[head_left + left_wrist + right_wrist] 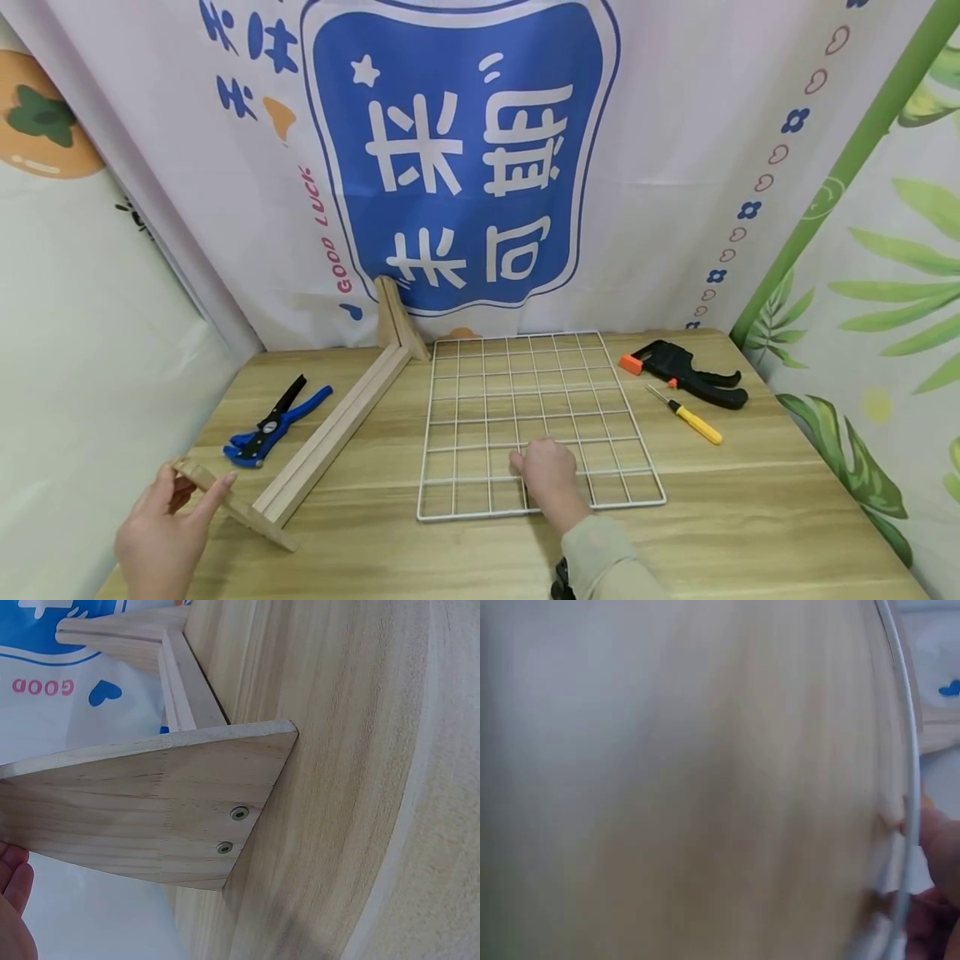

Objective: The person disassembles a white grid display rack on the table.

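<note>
My left hand (165, 533) pinches the top of a wooden end panel (243, 512) between thumb and fingers, at the near end of a wooden stand. A long wooden beam (337, 429) joins it to a second end piece (393, 321) by the backdrop. Two metal bolt heads (239, 814) show on the panel's outer face in the left wrist view. My right hand (551, 475) grips a white wire grid panel (480, 516) near its front edge, fingers curled down at the wires; the fingertips are partly hidden. The grid lies on the table.
Blue and black pliers (272, 427) lie left of the beam. On the right are a black clamp (693, 375) with orange pads and a yellow-handled screwdriver (696, 423). A printed cloth (660, 167) hangs along the table's back edge.
</note>
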Motion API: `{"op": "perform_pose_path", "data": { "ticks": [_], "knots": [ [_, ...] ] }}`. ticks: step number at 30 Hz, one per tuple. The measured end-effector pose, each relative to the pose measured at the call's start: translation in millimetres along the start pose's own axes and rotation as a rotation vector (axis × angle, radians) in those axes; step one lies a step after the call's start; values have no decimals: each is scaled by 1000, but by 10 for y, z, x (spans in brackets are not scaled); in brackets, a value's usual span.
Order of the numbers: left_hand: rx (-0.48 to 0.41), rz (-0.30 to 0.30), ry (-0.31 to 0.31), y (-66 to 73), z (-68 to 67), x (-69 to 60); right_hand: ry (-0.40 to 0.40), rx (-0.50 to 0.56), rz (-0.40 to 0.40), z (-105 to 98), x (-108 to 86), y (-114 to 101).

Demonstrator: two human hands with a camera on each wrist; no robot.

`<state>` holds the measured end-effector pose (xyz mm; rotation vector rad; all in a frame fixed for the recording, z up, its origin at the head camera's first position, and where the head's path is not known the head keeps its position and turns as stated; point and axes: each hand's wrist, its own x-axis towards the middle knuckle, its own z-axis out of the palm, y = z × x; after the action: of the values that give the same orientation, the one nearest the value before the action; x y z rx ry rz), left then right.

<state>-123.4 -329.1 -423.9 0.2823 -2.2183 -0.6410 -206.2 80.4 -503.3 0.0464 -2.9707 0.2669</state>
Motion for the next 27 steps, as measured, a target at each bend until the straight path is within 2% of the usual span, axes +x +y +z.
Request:
{"op": "perform_pose_path", "data": {
  "ticks": [4, 9, 16, 19, 22, 23, 25, 27],
  "knots": [
    [6, 2, 5, -4, 7, 1, -148, 4, 37, -100, 74, -38],
    [0, -1, -3, -13, 16, 6, -217, 17, 61, -153, 124, -52],
    [0, -41, -3, -33, 24, -13, -232, 18, 65, -146, 112, -72],
    [-12, -49, 18, -24, 30, -43, -230, 32, 64, -132, 95, -68],
    [-53, -51, 54, -3, 54, -52, -215, 129, 72, -91, 80, -23],
    [-69, -72, 46, 5, 57, -53, -207, 168, 91, -78, 84, 3],
    [-118, -157, 22, 44, 45, -55, -205, 250, 112, -105, 82, 76],
    [-178, -239, 32, 138, 5, -53, -180, 314, 109, -164, 83, 176]
  ]
}}
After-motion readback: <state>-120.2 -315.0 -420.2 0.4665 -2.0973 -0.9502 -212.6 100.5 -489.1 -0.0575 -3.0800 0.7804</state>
